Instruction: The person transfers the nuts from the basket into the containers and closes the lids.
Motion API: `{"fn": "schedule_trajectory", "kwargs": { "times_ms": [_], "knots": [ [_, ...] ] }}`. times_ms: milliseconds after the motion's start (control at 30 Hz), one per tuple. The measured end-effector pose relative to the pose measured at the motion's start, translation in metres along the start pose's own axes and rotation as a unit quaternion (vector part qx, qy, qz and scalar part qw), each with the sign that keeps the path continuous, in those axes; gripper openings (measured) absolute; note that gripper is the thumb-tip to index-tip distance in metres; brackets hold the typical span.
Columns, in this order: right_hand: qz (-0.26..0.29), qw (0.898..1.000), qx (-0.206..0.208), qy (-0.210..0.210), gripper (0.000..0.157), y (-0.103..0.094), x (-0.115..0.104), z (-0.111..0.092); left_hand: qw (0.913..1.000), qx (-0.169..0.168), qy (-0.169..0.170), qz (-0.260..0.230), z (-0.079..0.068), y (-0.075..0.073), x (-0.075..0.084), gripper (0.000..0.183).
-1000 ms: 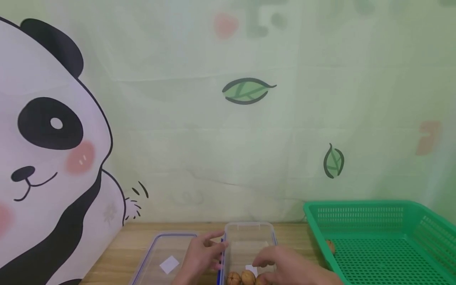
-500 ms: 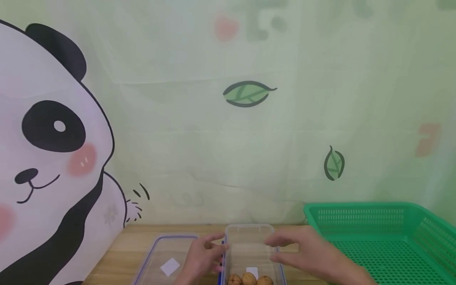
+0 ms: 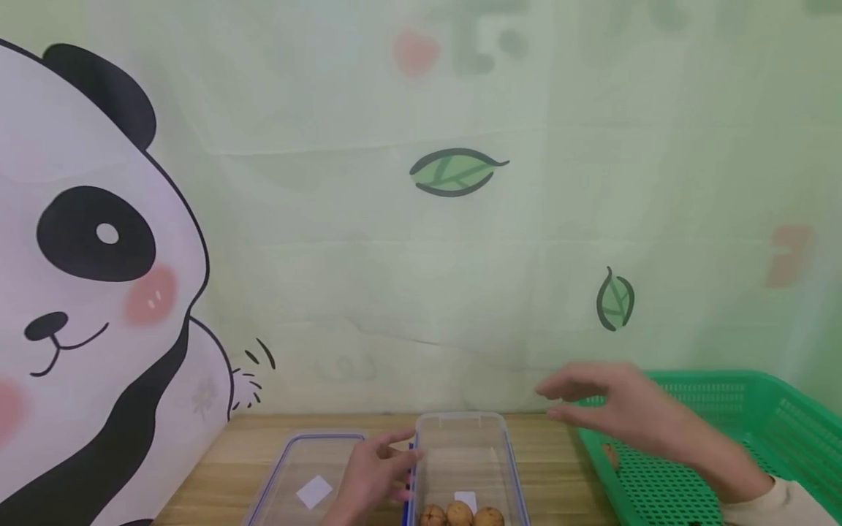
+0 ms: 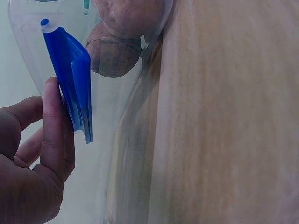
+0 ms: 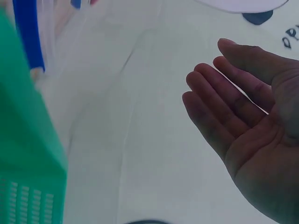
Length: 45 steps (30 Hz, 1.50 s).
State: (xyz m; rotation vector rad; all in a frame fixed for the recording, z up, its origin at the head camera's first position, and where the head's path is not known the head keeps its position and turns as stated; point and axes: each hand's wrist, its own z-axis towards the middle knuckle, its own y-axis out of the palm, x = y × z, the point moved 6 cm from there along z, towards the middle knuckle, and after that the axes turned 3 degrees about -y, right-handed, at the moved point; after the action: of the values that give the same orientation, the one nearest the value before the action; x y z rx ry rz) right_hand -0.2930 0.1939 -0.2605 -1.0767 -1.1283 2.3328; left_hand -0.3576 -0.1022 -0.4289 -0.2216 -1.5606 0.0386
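A clear plastic container [image 3: 463,460] with blue side clips stands on the table, three walnuts [image 3: 460,513] showing in its near end. My left hand [image 3: 376,467] is at the container's left side, its fingers extended. In the left wrist view those fingertips touch the blue clip [image 4: 72,79], which hangs down along the wall. My right hand [image 3: 612,405] is raised in the air over the left rim of the green basket [image 3: 713,378], fingers relaxed and palm bare in the right wrist view. Another walnut [image 3: 610,457] lies in the basket against its left wall.
Left of the container lies a clear lid [image 3: 284,475] with a blue seal and a white paper square [image 3: 314,492] on it. A second white paper [image 3: 466,501] shows in the container. Behind the wooden table [image 3: 549,467] hangs a printed panda cloth [image 3: 368,292].
My right hand has let go of a walnut in the container, then risen and moved right to above the basket's edge. The left hand has stayed at the container's side.
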Motion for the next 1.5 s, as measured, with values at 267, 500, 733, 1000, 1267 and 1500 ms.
{"fn": "schedule_trajectory", "kwargs": {
  "times_ms": [267, 500, 733, 1000, 1267, 1500],
  "knots": [
    [0.004, 1.0, 0.002, 0.022, 0.026, -0.021, 0.037, 0.001, 1.0, 0.001, -0.006, 0.001, 0.0, 0.0, -0.001, 0.054],
    [-0.002, 0.998, 0.001, 0.058, 0.025, -0.033, 0.077, -0.002, 0.9999, 0.001, -0.01, -0.002, 0.0, 0.0, -0.001, 0.054],
    [0.016, 0.995, -0.014, 0.096, 0.026, -0.034, 0.114, -0.01, 0.9999, -0.003, -0.01, -0.006, 0.0, 0.001, -0.002, 0.054],
    [0.057, 0.99, -0.065, 0.111, 0.034, -0.023, 0.144, -0.015, 0.9999, -0.002, -0.008, -0.009, 0.001, 0.001, -0.002, 0.053],
    [0.077, 0.983, -0.114, 0.124, 0.032, -0.006, 0.173, -0.02, 1.0, -0.003, -0.008, 0.003, 0.0, 0.001, -0.002, 0.054],
    [0.119, 0.971, -0.153, 0.142, 0.033, 0.007, 0.185, -0.026, 0.9999, 0.001, -0.01, -0.002, 0.001, 0.001, -0.002, 0.053]
  ]
}}
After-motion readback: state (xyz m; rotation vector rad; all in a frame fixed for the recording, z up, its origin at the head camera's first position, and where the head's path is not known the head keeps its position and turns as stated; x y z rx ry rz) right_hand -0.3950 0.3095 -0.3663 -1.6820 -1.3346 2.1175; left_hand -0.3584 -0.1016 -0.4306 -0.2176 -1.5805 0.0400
